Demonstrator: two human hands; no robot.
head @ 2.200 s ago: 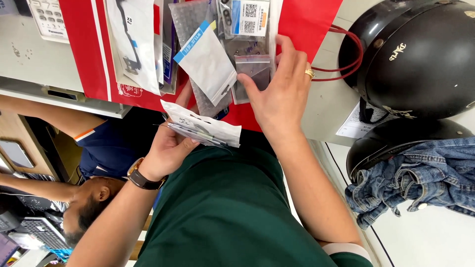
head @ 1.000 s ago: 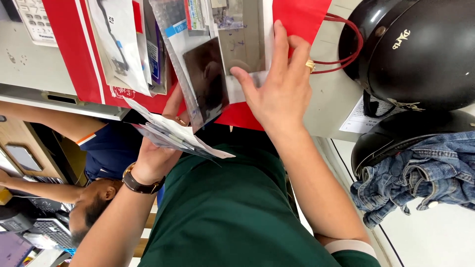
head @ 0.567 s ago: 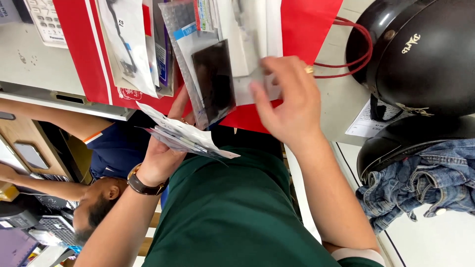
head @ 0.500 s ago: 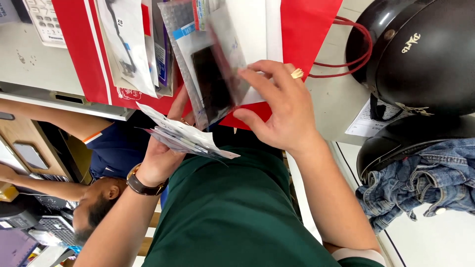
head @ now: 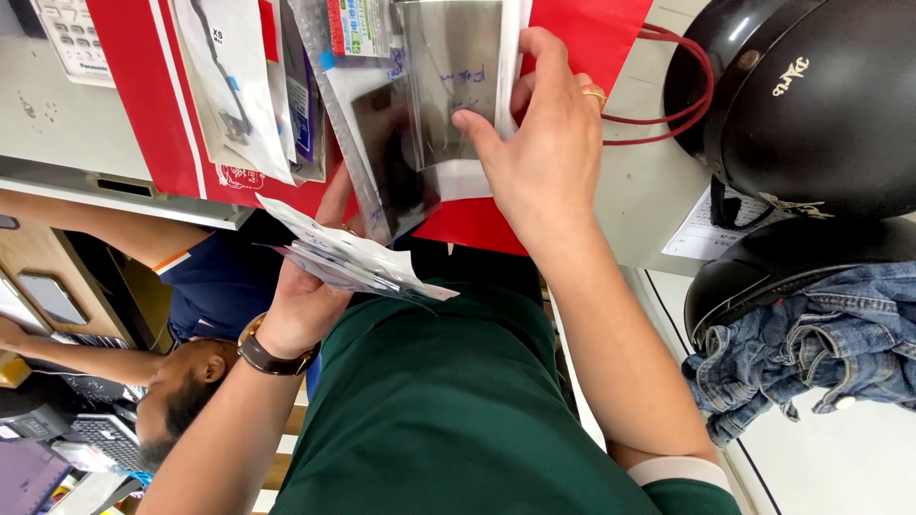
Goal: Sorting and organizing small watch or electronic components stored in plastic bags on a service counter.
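Observation:
My right hand [head: 539, 162], with a gold ring, pinches a clear plastic sleeve [head: 448, 86] holding a dark flat sheet, among a row of similar packets standing in a red paper bag [head: 143, 105]. A larger sleeve with a dark panel [head: 386, 157] leans just left of it. My left hand [head: 305, 296], with a brown wristwatch, grips a small stack of flat white and clear packets [head: 348, 257] below the bag's edge. I wear a dark green shirt.
Two black helmets [head: 811, 105] [head: 792, 267] sit at the right on the grey counter [head: 649, 191], with a denim jacket [head: 811, 353] and a paper slip beside them. A white packet with a cable [head: 229, 86] stands at the bag's left. Another person in dark blue works at a keyboard [head: 105, 434] at the lower left.
My right hand has flipped through the standing sleeves, shifting from flat against them to pinching one clear sleeve. The left hand keeps its stack, almost still.

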